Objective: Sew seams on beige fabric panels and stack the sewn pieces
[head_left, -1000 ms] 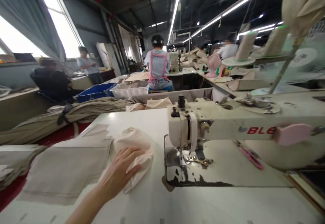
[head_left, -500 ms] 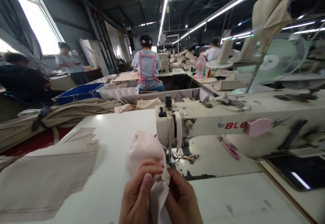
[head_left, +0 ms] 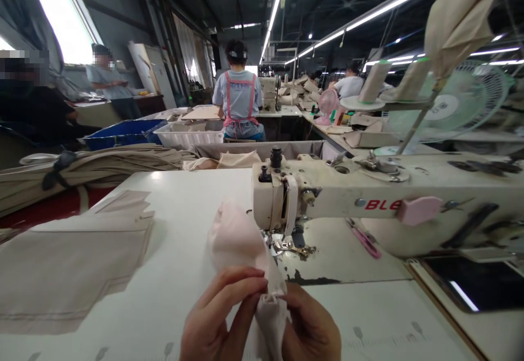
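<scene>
A pale pink-beige fabric piece (head_left: 239, 235) is bunched up in front of the sewing machine (head_left: 272, 200), left of its needle area. My left hand (head_left: 225, 314) pinches the cloth's folded edge between thumb and fingers. Close beside it on the right, my right hand (head_left: 309, 323) grips the same edge, its fingertips partly hidden by the cloth. Part of the fabric hangs down between both hands. Flat beige panels (head_left: 77, 268) lie stacked on the white table (head_left: 184, 202) at the left.
Pink snips (head_left: 364, 239) rest on the machine bed. A dark-screened device (head_left: 478, 282) lies at the right. Behind the table are a grey bin, a white basket (head_left: 190, 136) and a blue bin (head_left: 123, 133). A person in a pink apron (head_left: 238, 99) sits ahead, facing away.
Both hands have come slightly lower and nearer, with the right one further right. The fabric between them is turned, showing a folded end. The view has shifted a little.
</scene>
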Available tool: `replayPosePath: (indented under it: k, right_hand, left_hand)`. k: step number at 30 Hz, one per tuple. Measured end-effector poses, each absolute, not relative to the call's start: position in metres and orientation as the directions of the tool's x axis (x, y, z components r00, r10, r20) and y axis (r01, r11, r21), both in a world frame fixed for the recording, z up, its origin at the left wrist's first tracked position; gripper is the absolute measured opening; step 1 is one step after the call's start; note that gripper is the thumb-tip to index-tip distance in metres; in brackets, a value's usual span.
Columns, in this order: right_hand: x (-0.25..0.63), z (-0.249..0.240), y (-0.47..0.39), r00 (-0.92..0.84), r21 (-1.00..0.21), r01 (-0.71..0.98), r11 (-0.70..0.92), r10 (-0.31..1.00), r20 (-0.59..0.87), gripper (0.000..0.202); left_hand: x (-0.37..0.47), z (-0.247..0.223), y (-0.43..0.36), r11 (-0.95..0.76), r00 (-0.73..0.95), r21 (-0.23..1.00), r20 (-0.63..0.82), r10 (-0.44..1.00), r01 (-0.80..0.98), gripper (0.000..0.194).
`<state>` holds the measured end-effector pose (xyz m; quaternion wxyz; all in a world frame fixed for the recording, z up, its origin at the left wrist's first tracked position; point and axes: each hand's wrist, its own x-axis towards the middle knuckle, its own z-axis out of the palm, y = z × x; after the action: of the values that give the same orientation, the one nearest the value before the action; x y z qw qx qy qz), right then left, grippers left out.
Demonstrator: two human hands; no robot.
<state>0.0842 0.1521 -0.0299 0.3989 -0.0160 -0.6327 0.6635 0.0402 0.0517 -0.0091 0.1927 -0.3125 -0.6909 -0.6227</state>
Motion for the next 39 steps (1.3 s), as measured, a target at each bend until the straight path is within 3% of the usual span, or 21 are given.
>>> replayPosePath:
  k: [7,13,16,19,22,24,25,27,29,31,33,35,37,39]
  right_hand:
    - [0.080,-0.014,0.168,-0.725,-0.816,-0.486,0.315,0.376,0.577,0.017]
    - [0.070,-0.004,0.170,-0.720,-0.825,-0.441,0.354,0.408,0.561,0.009]
    - [0.071,-0.012,0.171,-0.725,-0.849,-0.420,0.322,0.443,0.527,0.010]
    - [0.074,-0.021,0.170,-0.711,-0.855,-0.407,0.322,0.475,0.518,0.010]
    - [0.070,-0.020,0.160,-0.636,-0.844,-0.448,0.295,0.558,0.533,0.006]
    - [0.064,-0.013,0.153,-0.600,-0.849,-0.468,0.244,0.618,0.508,0.008]
    - [0.061,-0.010,0.150,-0.589,-0.845,-0.468,0.258,0.623,0.515,0.010]
    - [0.059,-0.010,0.149,-0.564,-0.799,-0.459,0.389,0.568,0.600,0.010]
    - [0.060,-0.016,0.152,-0.519,-0.691,-0.473,0.546,0.462,0.720,0.013]
    - [0.065,-0.026,0.156,-0.499,-0.629,-0.483,0.609,0.398,0.770,0.019]
    - [0.070,-0.033,0.159,-0.570,-0.684,-0.450,0.575,0.405,0.715,0.020]
    - [0.072,-0.032,0.161,-0.730,-0.821,-0.379,0.427,0.407,0.549,0.022]
    - [0.070,-0.024,0.164,-0.895,-0.939,-0.273,0.211,0.302,0.328,0.025]
    - [0.067,-0.015,0.166,-0.959,-0.976,-0.202,0.077,0.186,0.213,0.024]
  left_hand:
    - [0.023,0.017,0.039,0.197,-0.588,0.561,0.701,0.404,0.804,0.019]
    - [0.018,0.025,0.046,0.233,-0.486,0.427,0.775,0.404,0.874,0.013]
    - [0.020,0.013,0.047,0.273,-0.540,0.472,0.787,0.299,0.838,0.014]
    - [0.022,0.000,0.051,0.331,-0.626,0.570,0.775,0.087,0.752,0.014]
    - [0.022,0.000,0.061,0.250,-0.773,0.761,0.631,-0.068,0.599,0.006]
    - [0.021,0.007,0.065,0.249,-0.813,0.812,0.568,-0.128,0.529,0.009]
    - [0.020,0.011,0.064,0.298,-0.792,0.795,0.588,-0.163,0.529,0.012]
    - [0.017,0.017,0.055,0.470,-0.665,0.650,0.729,-0.164,0.597,0.010]
    - [0.014,0.018,0.040,0.595,-0.538,0.458,0.841,-0.051,0.660,0.008]
    - [0.014,0.013,0.025,0.590,-0.584,0.443,0.810,0.058,0.674,0.009]
    - [0.015,0.006,0.015,0.501,-0.751,0.608,0.645,0.139,0.615,0.009]
    - [0.018,0.002,0.010,0.421,-0.855,0.746,0.477,0.204,0.517,0.019]
    - [0.020,0.000,0.009,0.383,-0.879,0.791,0.425,0.217,0.478,0.031]
    - [0.023,-0.001,0.009,0.348,-0.887,0.815,0.425,0.183,0.463,0.037]
